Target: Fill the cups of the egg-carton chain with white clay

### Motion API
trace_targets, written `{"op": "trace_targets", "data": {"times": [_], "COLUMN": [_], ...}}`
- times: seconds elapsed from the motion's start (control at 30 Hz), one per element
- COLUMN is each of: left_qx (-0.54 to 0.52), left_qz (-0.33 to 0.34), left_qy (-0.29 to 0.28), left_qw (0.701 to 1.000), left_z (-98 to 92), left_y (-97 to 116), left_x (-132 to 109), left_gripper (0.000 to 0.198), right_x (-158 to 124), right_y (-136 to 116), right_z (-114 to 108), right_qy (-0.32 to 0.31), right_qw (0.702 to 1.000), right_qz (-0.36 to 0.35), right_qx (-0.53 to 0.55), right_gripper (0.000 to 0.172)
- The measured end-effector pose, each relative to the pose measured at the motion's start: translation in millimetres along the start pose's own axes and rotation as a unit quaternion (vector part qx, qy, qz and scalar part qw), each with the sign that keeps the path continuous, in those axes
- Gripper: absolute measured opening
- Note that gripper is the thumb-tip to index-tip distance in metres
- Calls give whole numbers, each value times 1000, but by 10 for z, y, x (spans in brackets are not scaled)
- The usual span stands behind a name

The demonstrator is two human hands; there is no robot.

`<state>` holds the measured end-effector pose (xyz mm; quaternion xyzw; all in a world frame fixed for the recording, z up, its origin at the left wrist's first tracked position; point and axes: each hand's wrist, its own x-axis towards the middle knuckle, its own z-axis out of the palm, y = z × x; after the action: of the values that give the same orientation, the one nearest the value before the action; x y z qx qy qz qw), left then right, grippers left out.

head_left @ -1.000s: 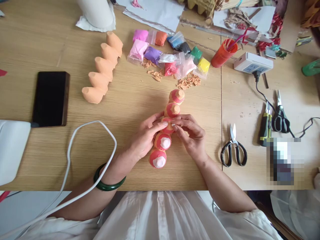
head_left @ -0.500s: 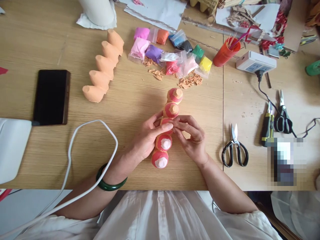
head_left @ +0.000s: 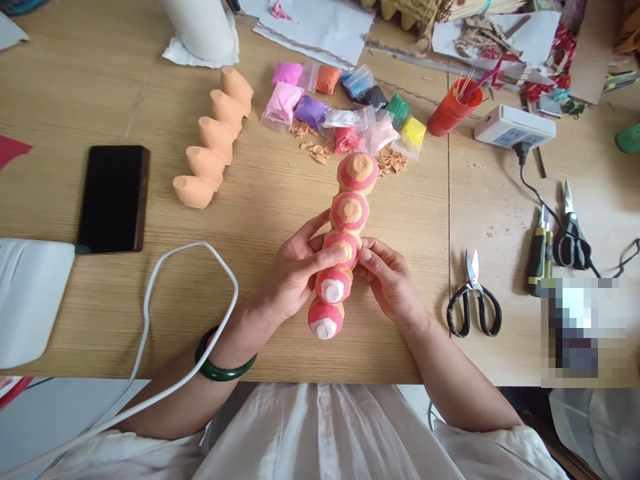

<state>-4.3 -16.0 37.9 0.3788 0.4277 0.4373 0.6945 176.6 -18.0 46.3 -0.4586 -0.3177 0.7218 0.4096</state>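
Note:
A strip of joined rounded bumps (head_left: 349,212), coloured orange with pink-red clay around the bumps, is held up before me, tilted with its tops facing me. The two nearest bumps have white clay tips (head_left: 332,290); the two farthest show orange tops. My left hand (head_left: 297,267) is closed around the strip from the left, its thumb lying on the middle bump, where a bit of white shows. At the strip's right edge my right hand (head_left: 393,280) is closed, thumb and fingers gripping beside the middle bump. Its fingertips are partly hidden behind the strip.
A plain orange bumpy strip (head_left: 216,140) lies left, near a black tablet-like device (head_left: 114,199). Bags of coloured clay (head_left: 311,110) and orange scraps lie ahead. Scissors (head_left: 473,293), a red cup (head_left: 454,110) and a power strip (head_left: 515,127) are right. A white cable (head_left: 145,313) crosses my left forearm.
The bumpy strip has been raised and tilted, so its bump tops face me more. My right hand has shifted from over the middle bump to the strip's right edge.

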Motion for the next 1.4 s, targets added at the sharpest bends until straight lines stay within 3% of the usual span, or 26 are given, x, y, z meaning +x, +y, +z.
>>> {"op": "trace_targets", "data": {"times": [0.2, 0.53, 0.77, 0.93, 1.4], "left_qx": [-1, -65, -60, -115, -91], "left_qz": [-4, -14, 6, 1, 62], "left_qy": [28, 55, -13, -28, 23], "left_qw": [1000, 996, 998, 993, 994], "left_z": [32, 80, 110, 116, 163], "left_y": [5, 14, 26, 41, -8], "left_x": [-12, -21, 2, -7, -32], "left_gripper": [81, 77, 58, 67, 60], "right_x": [0, 16, 34, 22, -6], "right_y": [-3, 3, 2, 3, -8], "right_z": [7, -3, -30, -13, 26], "right_qy": [5, 6, 4, 18, -7], "right_qw": [1000, 999, 995, 997, 999], "right_qz": [13, 28, 42, 20, -21], "right_qx": [24, 41, 87, 77, 49], "right_gripper": [40, 43, 38, 40, 31]}}
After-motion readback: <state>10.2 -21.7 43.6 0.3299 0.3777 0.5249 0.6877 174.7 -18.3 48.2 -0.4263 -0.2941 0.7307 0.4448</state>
